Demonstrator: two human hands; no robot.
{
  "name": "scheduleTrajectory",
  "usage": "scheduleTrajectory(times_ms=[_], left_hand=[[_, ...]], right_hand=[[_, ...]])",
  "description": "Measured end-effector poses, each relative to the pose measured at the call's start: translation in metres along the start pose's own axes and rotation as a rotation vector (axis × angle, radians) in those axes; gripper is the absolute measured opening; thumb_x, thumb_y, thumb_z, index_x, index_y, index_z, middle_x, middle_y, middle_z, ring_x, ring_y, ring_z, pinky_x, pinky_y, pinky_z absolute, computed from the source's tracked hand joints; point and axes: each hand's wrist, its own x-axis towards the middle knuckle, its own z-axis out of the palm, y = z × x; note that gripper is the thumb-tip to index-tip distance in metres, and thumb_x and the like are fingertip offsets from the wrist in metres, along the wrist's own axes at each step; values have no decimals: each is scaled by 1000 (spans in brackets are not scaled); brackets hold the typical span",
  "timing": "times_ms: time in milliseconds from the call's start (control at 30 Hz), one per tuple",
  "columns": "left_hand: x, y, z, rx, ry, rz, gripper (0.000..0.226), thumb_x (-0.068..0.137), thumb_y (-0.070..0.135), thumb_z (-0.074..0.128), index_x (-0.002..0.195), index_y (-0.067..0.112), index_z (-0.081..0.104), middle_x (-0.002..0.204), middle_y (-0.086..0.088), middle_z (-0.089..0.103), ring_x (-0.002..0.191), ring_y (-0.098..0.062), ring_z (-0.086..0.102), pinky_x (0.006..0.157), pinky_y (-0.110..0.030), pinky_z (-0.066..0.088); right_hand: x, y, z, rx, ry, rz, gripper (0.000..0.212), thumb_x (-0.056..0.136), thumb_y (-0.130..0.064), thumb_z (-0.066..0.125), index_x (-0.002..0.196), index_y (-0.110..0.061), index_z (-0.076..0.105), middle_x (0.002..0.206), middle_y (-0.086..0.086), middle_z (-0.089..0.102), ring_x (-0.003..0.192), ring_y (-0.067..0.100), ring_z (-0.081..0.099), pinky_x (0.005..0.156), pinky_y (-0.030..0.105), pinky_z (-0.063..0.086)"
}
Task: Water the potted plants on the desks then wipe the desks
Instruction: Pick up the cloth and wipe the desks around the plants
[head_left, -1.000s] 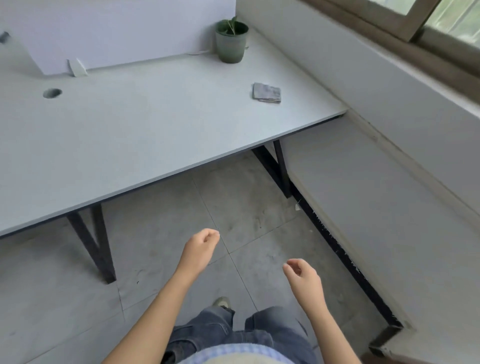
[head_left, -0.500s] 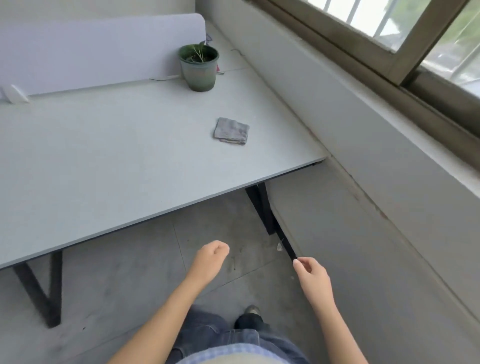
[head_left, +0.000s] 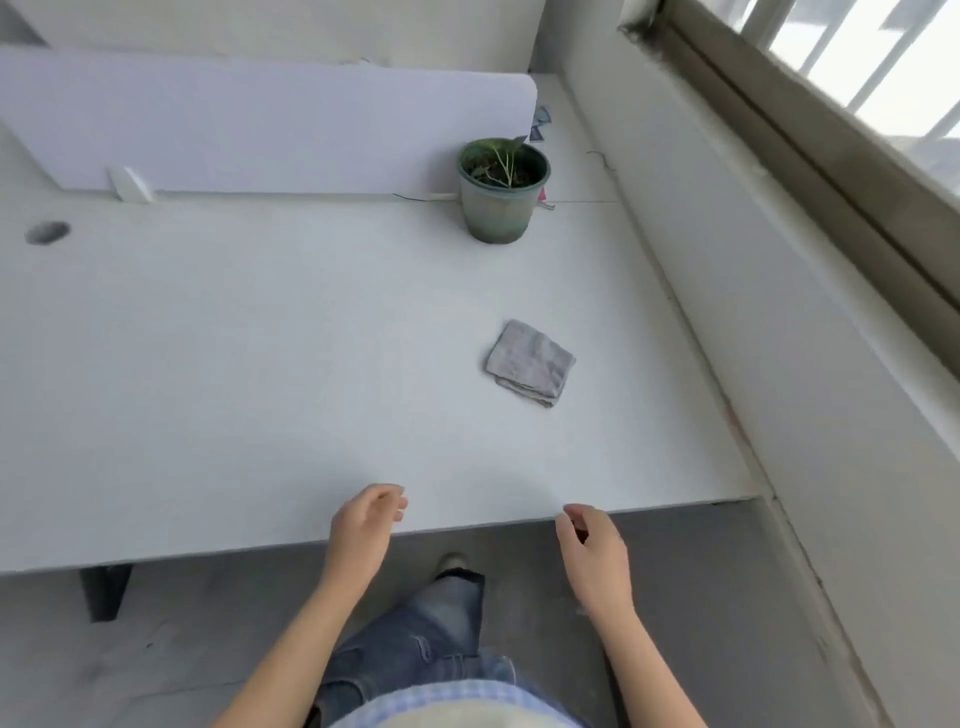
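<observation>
A green pot with a small leafy plant (head_left: 503, 191) stands at the back right of the white desk (head_left: 249, 364), just in front of the divider. A folded grey cloth (head_left: 530, 362) lies flat on the desk, right of centre. My left hand (head_left: 363, 525) hovers over the desk's front edge, fingers loosely curled and holding nothing. My right hand (head_left: 592, 551) hangs just off the same edge, below the cloth, fingers also loosely curled and empty. Both hands are well short of the cloth.
A white divider panel (head_left: 260, 124) runs along the back of the desk, with a cable hole (head_left: 47, 232) at the left. A white wall and window ledge (head_left: 810, 291) border the desk's right side. Black desk legs (head_left: 104, 590) stand on the grey tiled floor.
I have stepped up to the desk, so pot and cloth appear closer. Both hands have risen from over the floor to the desk's front edge.
</observation>
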Motion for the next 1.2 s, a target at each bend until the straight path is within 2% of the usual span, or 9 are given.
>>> scheduleTrajectory(times_ms=[100, 200, 267, 367, 467, 600, 867, 1033, 1200], left_hand=[[47, 27, 10, 102, 77, 99, 21, 93, 11, 46, 104, 9, 64, 114, -9, 63, 105, -21, 54, 87, -25, 39], [100, 46, 27, 455, 134, 233, 44, 90, 23, 42, 128, 4, 52, 141, -12, 45, 133, -29, 34, 106, -36, 30], [129, 48, 41, 653, 96, 230, 52, 88, 22, 48, 136, 4, 42, 151, -18, 29, 141, -35, 21, 111, -43, 23], [162, 46, 59, 803, 94, 223, 62, 70, 14, 72, 126, -2, 53, 137, -32, 43, 127, -49, 41, 98, -56, 39], [173, 43, 68, 923, 91, 155, 56, 73, 32, 51, 117, -1, 61, 124, -30, 57, 114, -46, 56, 90, -53, 47], [175, 40, 73, 986, 54, 117, 61, 78, 40, 35, 120, 4, 61, 128, -27, 56, 123, -37, 49, 101, -44, 26], [180, 33, 79, 954, 221, 124, 60, 76, 39, 36, 128, 10, 40, 131, -25, 54, 127, -31, 32, 100, -44, 25], [182, 29, 82, 980, 309, 160, 61, 73, 39, 38, 127, 11, 41, 131, -24, 54, 127, -30, 33, 103, -43, 23], [183, 25, 85, 1013, 360, 158, 63, 73, 40, 38, 129, 12, 39, 134, -24, 52, 128, -30, 31, 112, -35, 4]], right_hand=[[40, -22, 10, -170, -43, -108, 38, 93, -21, 47, 128, -9, 49, 137, 8, 47, 129, 22, 37, 102, 28, 31], [83, -49, 23, -346, 3, -216, 49, 92, -34, 42, 137, -14, 40, 147, 14, 34, 137, 30, 27, 109, 41, 27], [114, -63, 31, -485, -21, -231, 64, 86, -51, 25, 141, -19, 33, 152, 16, 24, 141, 33, 19, 111, 46, 22], [158, -72, 43, -665, -137, -180, 61, 89, -55, 18, 145, -31, 14, 157, 10, 3, 144, 28, -1, 114, 50, 7], [187, -71, 53, -718, -173, -141, 58, 93, -53, 25, 145, -36, 6, 157, 8, -6, 144, 29, -10, 114, 53, 0], [224, -76, 53, -663, -107, -50, 57, 93, -51, 26, 145, -35, 9, 157, 9, -6, 144, 26, -10, 113, 54, 1], [355, -107, 14, -576, 18, 119, 57, 91, -53, 24, 144, -32, 15, 157, 12, -3, 143, 29, -9, 113, 51, -1], [430, -127, 13, -664, -54, 8, 60, 91, -53, 27, 145, -33, 10, 157, 12, -7, 143, 29, -12, 114, 50, -3], [481, -159, 25, -750, -149, -128, 60, 91, -52, 25, 145, -33, 8, 157, 11, -9, 143, 29, -13, 114, 50, -2]])
